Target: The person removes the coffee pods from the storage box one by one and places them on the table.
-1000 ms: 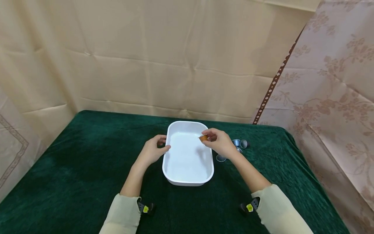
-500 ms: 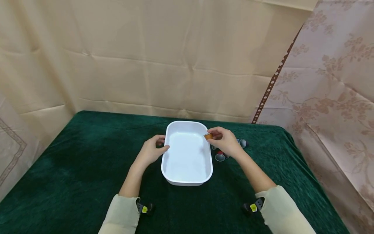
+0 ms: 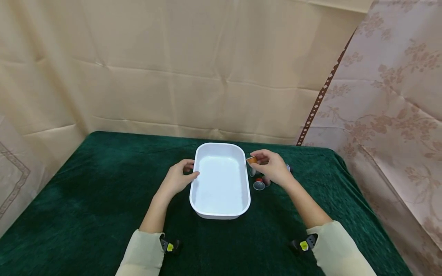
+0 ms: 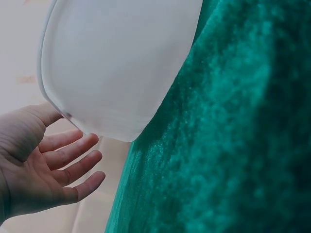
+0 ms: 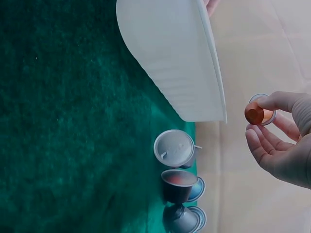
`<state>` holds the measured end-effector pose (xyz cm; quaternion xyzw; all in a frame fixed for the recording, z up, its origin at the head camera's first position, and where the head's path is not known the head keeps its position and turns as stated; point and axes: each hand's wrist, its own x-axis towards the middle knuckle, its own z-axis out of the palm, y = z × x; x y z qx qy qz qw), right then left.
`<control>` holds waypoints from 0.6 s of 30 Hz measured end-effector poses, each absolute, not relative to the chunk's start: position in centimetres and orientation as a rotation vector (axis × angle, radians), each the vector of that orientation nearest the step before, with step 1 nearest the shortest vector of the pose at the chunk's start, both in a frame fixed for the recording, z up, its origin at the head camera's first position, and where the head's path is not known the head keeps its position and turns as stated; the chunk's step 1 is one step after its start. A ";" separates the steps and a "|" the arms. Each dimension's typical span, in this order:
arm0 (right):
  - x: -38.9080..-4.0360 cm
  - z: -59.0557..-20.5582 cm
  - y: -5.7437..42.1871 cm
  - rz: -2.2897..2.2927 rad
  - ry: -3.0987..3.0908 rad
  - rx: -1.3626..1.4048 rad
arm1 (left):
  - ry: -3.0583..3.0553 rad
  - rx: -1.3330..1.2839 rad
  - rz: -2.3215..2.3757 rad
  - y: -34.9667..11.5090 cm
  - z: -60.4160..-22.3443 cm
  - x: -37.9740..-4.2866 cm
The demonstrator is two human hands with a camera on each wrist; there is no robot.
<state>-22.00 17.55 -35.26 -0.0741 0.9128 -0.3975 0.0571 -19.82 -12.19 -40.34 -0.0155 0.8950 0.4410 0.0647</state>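
My right hand (image 3: 273,168) pinches an orange coffee capsule (image 3: 253,160) between thumb and fingertips, just beyond the right rim of a white plastic tray (image 3: 220,214). In the right wrist view the capsule (image 5: 254,114) is coppery with a silvery rim, raised above the cloth. On the left, my left hand (image 3: 176,179) holds the tray's side, thumb at the rim and fingers outside. The left wrist view has the other fingers of this hand (image 4: 43,160) loosely bent and spread. Several used-looking capsules (image 5: 174,148) lie on the cloth beside the tray, partly under the right hand in the head view.
A dark green velvet cloth (image 3: 114,191) covers the table. Beige curtain (image 3: 155,76) hangs behind its far edge, and a pink floral cloth (image 3: 390,115) hangs at the right. A red-marked capsule (image 3: 259,184) sits close to the tray's right side.
My right hand has moved to the right with the orange capsule, from over the tray to outside its right rim. The left hand keeps its hold on the tray.
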 end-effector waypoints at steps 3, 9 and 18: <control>-21.9 -35.3 18.0 -1.205 2.773 -0.214 | 2.705 -0.043 1.327 -12.2 -40.4 -19.8; -21.9 -35.4 18.9 -1.223 2.771 -0.208 | 2.705 -0.045 1.325 -12.2 -40.4 -19.8; -21.7 -35.9 20.3 -1.200 2.775 -0.183 | 2.697 -0.041 1.332 -12.2 -40.4 -19.8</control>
